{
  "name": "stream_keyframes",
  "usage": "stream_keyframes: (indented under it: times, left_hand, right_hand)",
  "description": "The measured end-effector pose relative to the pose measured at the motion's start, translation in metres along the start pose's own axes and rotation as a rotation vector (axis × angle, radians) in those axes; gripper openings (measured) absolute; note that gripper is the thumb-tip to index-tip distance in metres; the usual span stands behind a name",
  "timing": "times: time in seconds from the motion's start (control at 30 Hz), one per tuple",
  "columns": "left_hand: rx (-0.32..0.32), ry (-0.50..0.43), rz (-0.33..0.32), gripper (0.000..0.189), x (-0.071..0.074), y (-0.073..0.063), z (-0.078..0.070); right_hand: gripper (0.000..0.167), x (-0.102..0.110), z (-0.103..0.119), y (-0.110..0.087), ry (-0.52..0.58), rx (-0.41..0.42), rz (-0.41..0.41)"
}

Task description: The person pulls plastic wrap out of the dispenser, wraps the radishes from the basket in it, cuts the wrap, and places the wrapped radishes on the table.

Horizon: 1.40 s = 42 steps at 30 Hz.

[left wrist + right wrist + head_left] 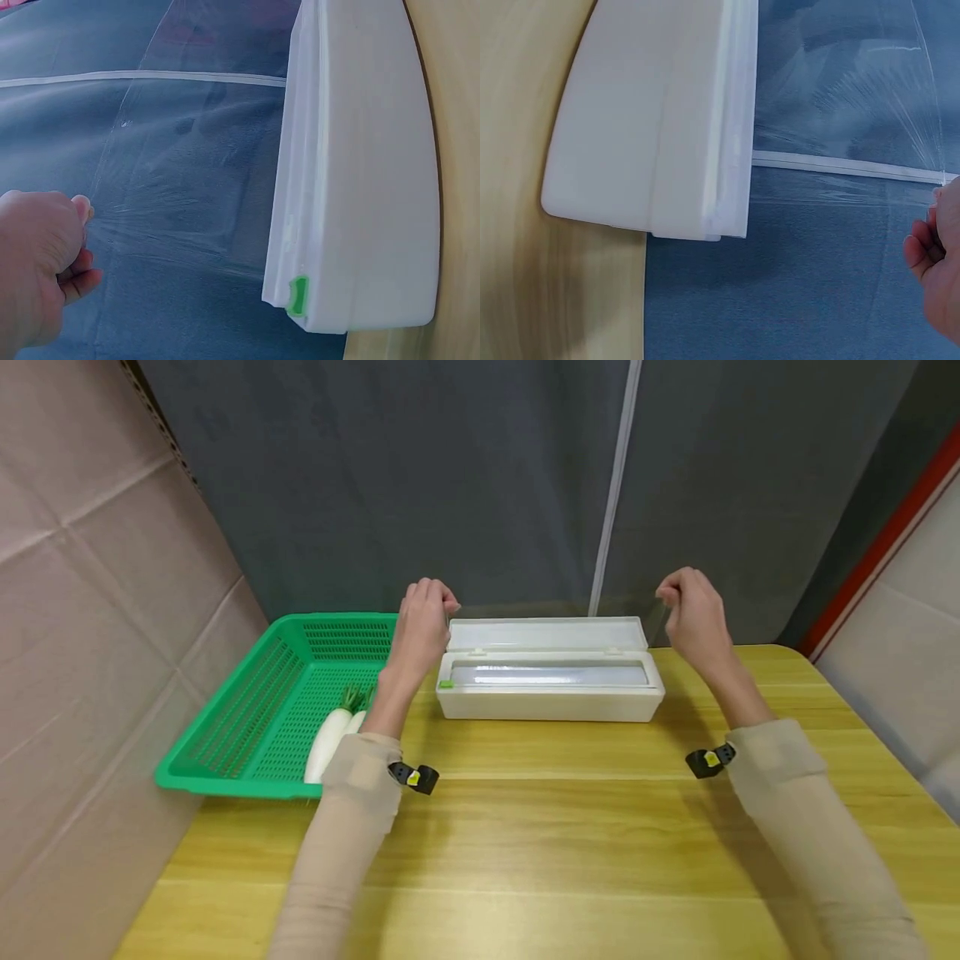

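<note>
From my remote station, the head view shows the wooden table (pixel 495 860) supporting the green basket (pixel 240 787) at left and, beside it, the white box (pixel 551 706) with its lid (pixel 547 633) open at the rear. In the wrist views I see clear film (pixel 172 217) stretched out from the box: the left hand (pixel 423 622) pinches it in curled fingers near the box's left end, and the right hand (pixel 693 614) pinches it likewise near the right end. The basket holds white radishes (pixel 327 743), their green-stemmed ends toward the rear, and a green tab (pixel 446 684) sits at the box's left end.
</note>
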State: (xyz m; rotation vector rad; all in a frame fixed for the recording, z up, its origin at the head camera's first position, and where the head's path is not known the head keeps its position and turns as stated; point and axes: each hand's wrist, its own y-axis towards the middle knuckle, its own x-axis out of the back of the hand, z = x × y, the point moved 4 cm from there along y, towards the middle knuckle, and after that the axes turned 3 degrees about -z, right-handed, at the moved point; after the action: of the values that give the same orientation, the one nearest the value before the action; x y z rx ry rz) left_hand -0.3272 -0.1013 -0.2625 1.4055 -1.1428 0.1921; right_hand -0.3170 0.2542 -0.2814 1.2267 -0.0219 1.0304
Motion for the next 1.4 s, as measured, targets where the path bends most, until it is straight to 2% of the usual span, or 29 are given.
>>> stream_keyframes:
  times: [0.4,0.57,0.87,1.1,1.4]
  left_hand:
    - [-0.032,0.017,-0.007,0.011,0.015,0.013,-0.006]
    - [-0.016,0.012,0.000,0.010,0.020,0.018,-0.007]
    - [-0.068,0.014,-0.054,0.006,0.030,0.026,-0.011]
    - [-0.066,0.014,-0.063,0.009,0.038,0.033,-0.015]
    - [-0.086,0.001,-0.091,0.014,0.048,0.039,-0.017]
  right_hand:
    - [0.017,0.012,0.008,0.012,-0.039,-0.063,0.014]
    - [0.016,0.017,0.012,0.019,-0.048,-0.037,-0.002]
    - [0.019,0.024,0.016,0.030,-0.044,0.025,-0.057]
    - [0.021,0.032,0.022,0.036,-0.046,-0.001,-0.064]
    - [0.024,0.039,0.027,0.048,-0.039,0.040,-0.104]
